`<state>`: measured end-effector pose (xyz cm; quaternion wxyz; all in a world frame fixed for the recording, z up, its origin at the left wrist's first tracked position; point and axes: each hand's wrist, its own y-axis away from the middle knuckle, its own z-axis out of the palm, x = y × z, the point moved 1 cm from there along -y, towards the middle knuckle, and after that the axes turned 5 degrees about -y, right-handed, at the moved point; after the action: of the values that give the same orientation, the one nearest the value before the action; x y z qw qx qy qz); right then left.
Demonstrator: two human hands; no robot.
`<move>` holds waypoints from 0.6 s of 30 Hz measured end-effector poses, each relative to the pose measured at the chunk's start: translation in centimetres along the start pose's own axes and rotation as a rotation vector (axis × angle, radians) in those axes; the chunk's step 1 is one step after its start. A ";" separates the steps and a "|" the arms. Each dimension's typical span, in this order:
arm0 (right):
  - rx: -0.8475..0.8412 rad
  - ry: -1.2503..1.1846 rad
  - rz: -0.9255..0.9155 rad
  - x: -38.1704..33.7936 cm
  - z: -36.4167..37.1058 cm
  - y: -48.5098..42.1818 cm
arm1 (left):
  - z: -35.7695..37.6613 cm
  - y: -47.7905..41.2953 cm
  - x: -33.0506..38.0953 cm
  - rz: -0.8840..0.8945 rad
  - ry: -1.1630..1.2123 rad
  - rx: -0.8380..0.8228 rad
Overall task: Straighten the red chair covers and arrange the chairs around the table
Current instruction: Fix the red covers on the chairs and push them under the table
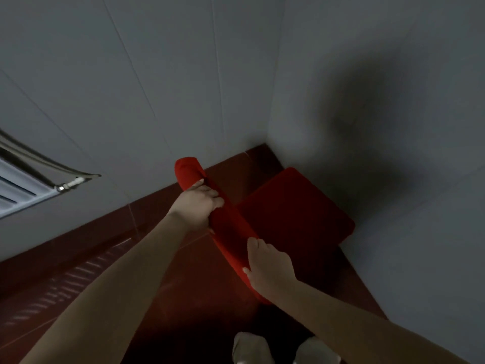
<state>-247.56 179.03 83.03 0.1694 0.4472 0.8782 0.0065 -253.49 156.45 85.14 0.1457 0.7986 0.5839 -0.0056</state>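
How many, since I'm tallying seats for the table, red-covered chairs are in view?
1. The red-covered chair stands in the wall corner; left hand and right hand hold its backrest. Others may be outside view.

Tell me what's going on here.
A person stands over a chair pushed into the corner of two pale walls and holds its backrest from above. The left hand grips the red cover near the far end of the backrest top, and the right hand holds it near the closer end. The red seat faces the corner, above a dark red floor. No table is in view.
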 end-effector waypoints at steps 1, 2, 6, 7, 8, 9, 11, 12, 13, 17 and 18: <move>-0.003 0.013 -0.018 0.1 0.0 0.3 | 0.1 0.5 0.2 0.001 0.025 0.020; -0.010 0.022 -0.037 0.2 0.2 0.7 | 0.2 1.2 0.5 0.002 0.052 0.045; -0.055 0.070 -0.134 0.8 0.7 2.2 | 1.2 5.2 1.8 -0.024 0.162 0.197; -0.063 0.084 -0.153 0.9 0.7 2.4 | 1.5 6.2 2.1 -0.041 0.174 0.234; -0.069 0.102 -0.179 1.0 0.6 2.5 | 1.8 7.2 2.4 -0.062 0.172 0.256; -0.069 0.126 -0.214 1.0 0.5 2.6 | 2.1 8.1 2.7 -0.083 0.167 0.262; -0.065 0.168 -0.281 1.0 0.3 2.8 | 2.5 9.7 3.2 -0.127 0.148 0.258; -0.063 0.190 -0.319 1.0 0.1 2.9 | 2.7 10.5 3.4 -0.150 0.135 0.263; -0.061 0.207 -0.367 1.1 -0.2 2.9 | 2.8 11.3 3.8 -0.172 0.128 0.270; -0.012 0.317 -0.585 2.5 -0.4 2.8 | 3.6 14.3 6.0 -0.276 0.108 0.292; -0.012 0.319 -0.628 3.0 -0.5 2.4 | 3.8 14.9 6.7 -0.313 0.107 0.280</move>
<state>-247.40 182.90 82.99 0.0262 0.1474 0.9883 0.0291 -236.85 157.66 83.65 -0.0005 0.7097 0.7013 -0.0668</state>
